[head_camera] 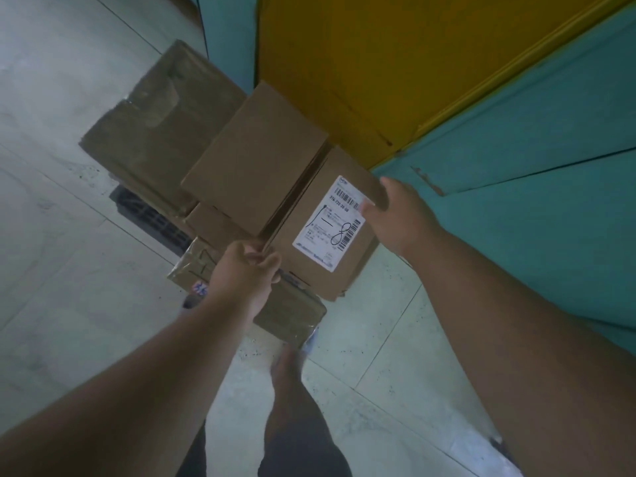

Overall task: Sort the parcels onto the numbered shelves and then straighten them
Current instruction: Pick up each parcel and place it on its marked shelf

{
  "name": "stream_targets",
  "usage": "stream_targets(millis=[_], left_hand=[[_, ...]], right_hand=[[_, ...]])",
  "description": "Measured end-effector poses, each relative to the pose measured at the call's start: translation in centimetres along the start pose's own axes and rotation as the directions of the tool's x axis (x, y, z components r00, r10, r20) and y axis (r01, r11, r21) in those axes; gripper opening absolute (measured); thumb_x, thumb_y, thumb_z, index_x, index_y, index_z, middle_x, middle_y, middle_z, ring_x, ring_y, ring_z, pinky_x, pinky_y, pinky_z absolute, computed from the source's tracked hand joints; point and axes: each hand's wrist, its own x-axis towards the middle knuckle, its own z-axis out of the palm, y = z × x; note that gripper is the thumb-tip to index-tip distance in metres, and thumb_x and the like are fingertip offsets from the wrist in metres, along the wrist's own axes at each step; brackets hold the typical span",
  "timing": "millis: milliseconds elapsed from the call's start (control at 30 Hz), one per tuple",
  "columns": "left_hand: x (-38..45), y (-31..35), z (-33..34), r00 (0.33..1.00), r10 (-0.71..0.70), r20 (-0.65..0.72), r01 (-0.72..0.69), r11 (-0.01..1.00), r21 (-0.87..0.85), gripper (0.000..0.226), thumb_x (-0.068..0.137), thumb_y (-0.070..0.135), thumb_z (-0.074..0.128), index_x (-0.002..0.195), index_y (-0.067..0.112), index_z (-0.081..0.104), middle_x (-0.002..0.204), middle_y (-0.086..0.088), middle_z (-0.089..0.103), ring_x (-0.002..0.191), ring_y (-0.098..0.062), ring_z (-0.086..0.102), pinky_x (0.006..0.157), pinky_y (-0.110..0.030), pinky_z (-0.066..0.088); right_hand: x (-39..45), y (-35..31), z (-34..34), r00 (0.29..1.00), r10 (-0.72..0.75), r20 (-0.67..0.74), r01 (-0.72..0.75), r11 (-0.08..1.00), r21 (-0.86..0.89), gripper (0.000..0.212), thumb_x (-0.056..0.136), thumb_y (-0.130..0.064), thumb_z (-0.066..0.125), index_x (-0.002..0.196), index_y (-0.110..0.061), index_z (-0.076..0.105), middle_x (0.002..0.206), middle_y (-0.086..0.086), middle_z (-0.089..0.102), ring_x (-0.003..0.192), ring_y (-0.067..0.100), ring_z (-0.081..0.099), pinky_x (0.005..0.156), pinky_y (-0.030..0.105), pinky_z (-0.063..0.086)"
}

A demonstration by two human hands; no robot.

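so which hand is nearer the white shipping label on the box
Right. The right hand grips the box's far edge with its thumb touching the white shipping label. The left hand holds the box's near left corner, clear of the label.

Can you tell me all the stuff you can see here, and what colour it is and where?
labelled box: 1, brown with white label marked 1-8, middle, held by both hands
plain box: 1, brown, beside it on the pile
big taped box: 1, brown, upper left
flat parcel: 1, brown, taped, on floor below
black crate: 1, under the pile
wall panels: yellow and teal, upper right
floor: pale tiles
left hand: grips box's near edge
right hand: grips box's far edge
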Motion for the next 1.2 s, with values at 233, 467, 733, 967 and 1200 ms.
stream_targets(millis=[233, 467, 733, 967, 1200], left_hand=[[-5.9, 2.0, -1.3, 0.980, -0.013, 0.199, 0.033, 0.995, -0.099, 0.016, 0.094, 0.012, 0.065, 0.108, 0.019, 0.060, 0.096, -0.006, 0.068, 0.082, -0.020, 0.071, 0.077, -0.032, 0.060], [-15.6, 8.9, -4.3, 0.865, 0.157, 0.477, -0.163, 0.986, -0.029, 0.009, 0.092, 0.015, 0.067, 0.102, 0.014, 0.067, 0.101, -0.012, 0.074, 0.097, -0.033, 0.072, 0.095, -0.048, 0.057], [-21.1, 13.2, -6.8, 0.605, 0.241, 0.759, -0.396, 0.918, 0.024, 0.017, 0.093, 0.015, 0.067, 0.109, 0.021, 0.069, 0.109, -0.005, 0.076, 0.102, -0.035, 0.071, 0.103, -0.061, 0.046], [-28.8, 12.5, -3.6, 0.424, 0.218, 0.879, -0.491, 0.871, 0.021, 0.025, 0.093, 0.007, 0.064, 0.117, 0.013, 0.064, 0.117, -0.008, 0.072, 0.100, -0.026, 0.072, 0.089, -0.042, 0.058], [-40.6, 9.2, 4.9, 0.182, 0.161, 0.970, -0.610, 0.792, -0.017, 0.021, 0.094, 0.001, 0.061, 0.112, 0.011, 0.063, 0.108, -0.009, 0.074, 0.086, -0.019, 0.072, 0.072, -0.028, 0.058]], right_hand=[[-6.0, -0.2, -4.8, 0.975, 0.049, -0.216, -0.035, 0.997, 0.066, 0.052, 0.098, -0.038, 0.057, 0.142, -0.012, 0.048, 0.140, 0.011, 0.040, 0.111, 0.029, 0.059, 0.091, 0.039, 0.049], [-19.6, -2.7, -15.0, 0.878, 0.021, -0.479, 0.051, 0.989, 0.138, 0.046, 0.092, -0.032, 0.066, 0.134, -0.021, 0.050, 0.137, 0.006, 0.043, 0.108, 0.028, 0.059, 0.088, 0.038, 0.053], [-33.4, -3.2, -18.0, 0.685, 0.300, -0.664, -0.109, 0.943, 0.313, 0.043, 0.091, -0.031, 0.065, 0.130, -0.032, 0.049, 0.129, -0.002, 0.043, 0.098, 0.019, 0.058, 0.081, 0.026, 0.041], [-45.0, -0.5, -18.4, 0.486, 0.470, -0.737, -0.250, 0.883, 0.397, 0.045, 0.092, -0.032, 0.063, 0.133, -0.027, 0.046, 0.131, 0.001, 0.041, 0.096, 0.020, 0.054, 0.078, 0.028, 0.041], [-58.3, 8.0, -17.4, 0.179, 0.659, -0.730, -0.288, 0.745, 0.602, 0.043, 0.093, -0.033, 0.064, 0.132, -0.029, 0.047, 0.127, -0.003, 0.044, 0.103, 0.020, 0.058, 0.080, 0.032, 0.050]])
